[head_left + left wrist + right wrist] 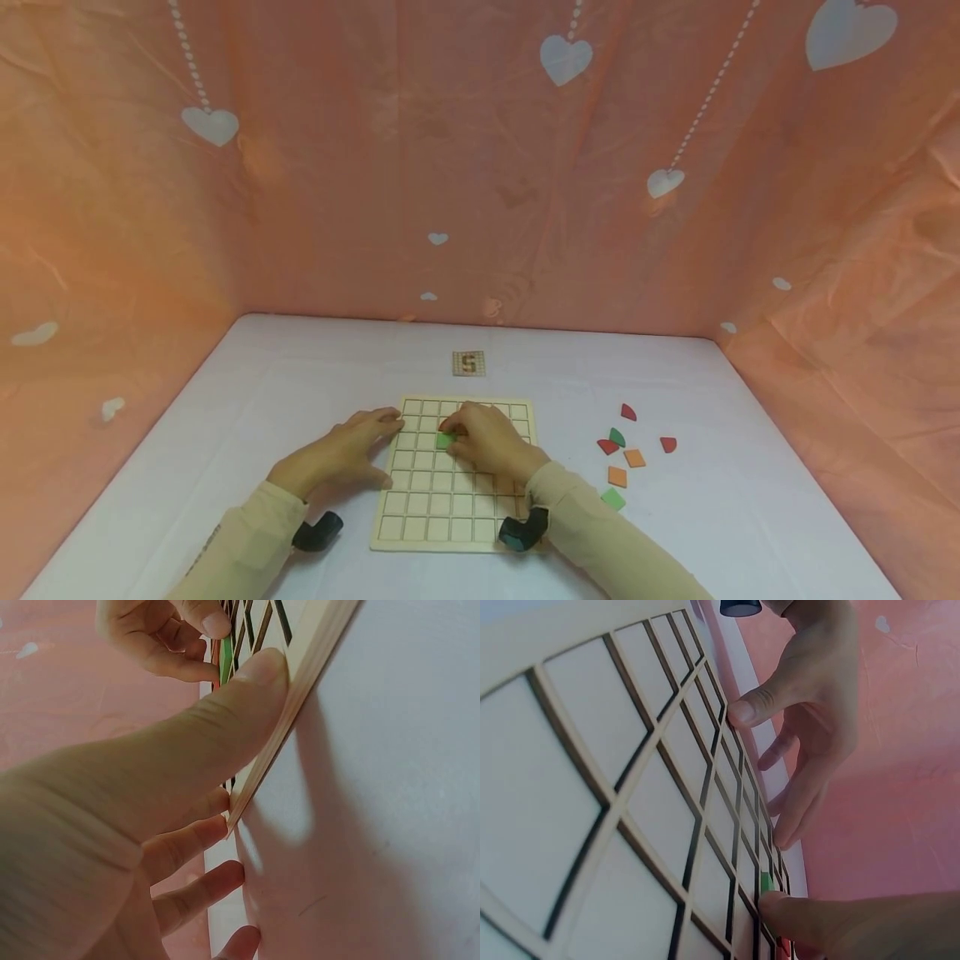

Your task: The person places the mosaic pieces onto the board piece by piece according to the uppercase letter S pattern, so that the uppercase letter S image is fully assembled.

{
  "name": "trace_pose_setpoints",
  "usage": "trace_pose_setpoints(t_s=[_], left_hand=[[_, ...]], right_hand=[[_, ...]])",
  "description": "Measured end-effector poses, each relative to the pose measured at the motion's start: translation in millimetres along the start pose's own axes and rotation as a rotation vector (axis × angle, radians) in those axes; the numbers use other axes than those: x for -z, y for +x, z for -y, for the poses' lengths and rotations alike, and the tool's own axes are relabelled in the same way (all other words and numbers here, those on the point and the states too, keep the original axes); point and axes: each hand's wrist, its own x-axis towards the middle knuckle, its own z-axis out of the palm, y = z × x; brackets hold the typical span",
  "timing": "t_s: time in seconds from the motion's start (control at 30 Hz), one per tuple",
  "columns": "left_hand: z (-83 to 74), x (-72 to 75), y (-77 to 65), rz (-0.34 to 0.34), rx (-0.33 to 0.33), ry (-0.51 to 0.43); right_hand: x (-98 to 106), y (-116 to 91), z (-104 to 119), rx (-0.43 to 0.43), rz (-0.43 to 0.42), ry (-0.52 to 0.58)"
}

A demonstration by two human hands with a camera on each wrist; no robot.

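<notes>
A wooden grid board [429, 528] lies on the white table in the head view. My left hand [341, 450] steadies its left edge, fingers spread, with the thumb [259, 682] resting on the rim in the left wrist view. Over the upper middle cells, my right hand [491, 442] bends its fingers down and pinches a light green square tile [444, 441] between thumb and fingertips. That tile sits low at the grid in the right wrist view, beside the thumb [780, 907]. Just above it on the board a red piece [444, 424] shows, partly hidden by the fingers.
Right of the board lie loose pieces: red quarter-rounds [628, 412], a dark green piece [617, 437], orange squares [617, 477] and a light green square [613, 499]. Behind the board is a small patterned card [468, 363]. Pink cloth with hearts [480, 167] surrounds the table.
</notes>
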Motion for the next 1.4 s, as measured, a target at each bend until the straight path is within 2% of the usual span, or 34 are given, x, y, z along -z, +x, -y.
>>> trace_pose_setpoints(t_s=[0.3,0.63,0.8,1.17,1.4], left_hand=[[-0.9,0.5,-1.8,0.003,0.008,-0.027],[-0.8,-0.6,-2.7,0.004,0.017,-0.037],[-1.7,-0.1,-2.3,0.003,0.021,-0.027],[-4.9,0.6,-4.1,-0.009,0.018,-0.028],[-4.3,0.8,-3.7,-0.012,0.005,-0.008]], right_hand=[[0.9,-0.1,-2.1,0.001,0.001,0.067],[2.7,-3.5,-4.5,-0.027,-0.004,0.069],[8.5,-8.1,-6.4,-0.063,-0.039,0.086],[23.0,-22.3,-15.1,-0.058,-0.117,0.076],[29.7,-35.5,-22.4,-0.088,-0.123,0.082]])
